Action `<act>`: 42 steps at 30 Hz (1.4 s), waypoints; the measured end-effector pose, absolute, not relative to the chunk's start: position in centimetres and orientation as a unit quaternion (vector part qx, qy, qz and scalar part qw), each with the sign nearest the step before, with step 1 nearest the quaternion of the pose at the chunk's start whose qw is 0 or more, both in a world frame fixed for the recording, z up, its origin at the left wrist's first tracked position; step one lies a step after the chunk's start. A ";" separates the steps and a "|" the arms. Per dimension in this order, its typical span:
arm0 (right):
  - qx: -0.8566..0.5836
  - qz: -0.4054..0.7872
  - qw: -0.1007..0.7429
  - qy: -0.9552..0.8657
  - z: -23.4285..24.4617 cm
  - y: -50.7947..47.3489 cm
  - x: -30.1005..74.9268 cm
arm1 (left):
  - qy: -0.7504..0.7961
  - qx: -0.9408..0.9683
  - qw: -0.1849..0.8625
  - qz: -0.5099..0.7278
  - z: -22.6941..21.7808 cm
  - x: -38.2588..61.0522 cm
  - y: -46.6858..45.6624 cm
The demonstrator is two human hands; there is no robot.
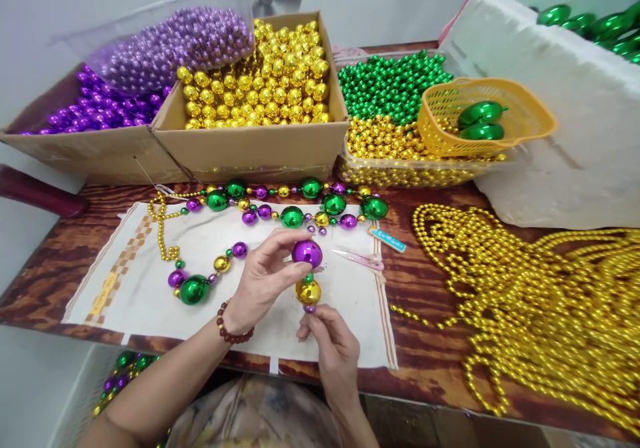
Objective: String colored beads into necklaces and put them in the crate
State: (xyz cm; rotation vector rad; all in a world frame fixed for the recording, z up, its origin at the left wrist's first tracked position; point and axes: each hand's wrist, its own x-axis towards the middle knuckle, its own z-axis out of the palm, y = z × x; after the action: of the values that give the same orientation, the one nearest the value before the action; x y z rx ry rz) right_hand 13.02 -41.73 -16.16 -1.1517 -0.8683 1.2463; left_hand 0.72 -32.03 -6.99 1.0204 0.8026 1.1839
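My left hand [273, 261] pinches a large purple bead [307, 253] between thumb and fingers, above the white cloth. Below it hang a small green bead [309, 277] and a gold bead [308, 293]. At the bottom, my right hand [330, 341] has its thumb and fingertips closed at a tiny purple bead [309, 309]. Any thread between them is too fine to see. A bead garland [293, 217] of green, purple and gold lies behind my hands, and its strung end with a big green bead [195, 289] rests left of them. Pink-handled scissors [360, 257] lie on the right.
Cardboard boxes of purple beads [95, 111] and gold beads [260, 88] line the back. A plastic tub [415, 168] holds green and gold beads beneath a yellow basket [530, 118]. Gold bead strands [540, 301] cover the right, before a white foam box [540, 115].
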 end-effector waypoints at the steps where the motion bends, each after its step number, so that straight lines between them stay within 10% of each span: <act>1: -0.484 0.540 0.576 -0.378 -16.0 -41.8 13.0 | 0.350 0.438 0.647 0.517 -7.1 0.7 -32.0; 42: -0.446 0.613 0.623 -0.192 -16.8 -41.3 9.9 | 0.358 0.435 0.606 0.562 -6.9 0.4 -31.9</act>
State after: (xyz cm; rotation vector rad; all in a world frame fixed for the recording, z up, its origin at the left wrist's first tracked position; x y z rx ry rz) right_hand 9.91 -41.28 -16.80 -1.0242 -0.4405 1.4088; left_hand 0.43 -31.86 -6.95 1.0067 0.8268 1.2992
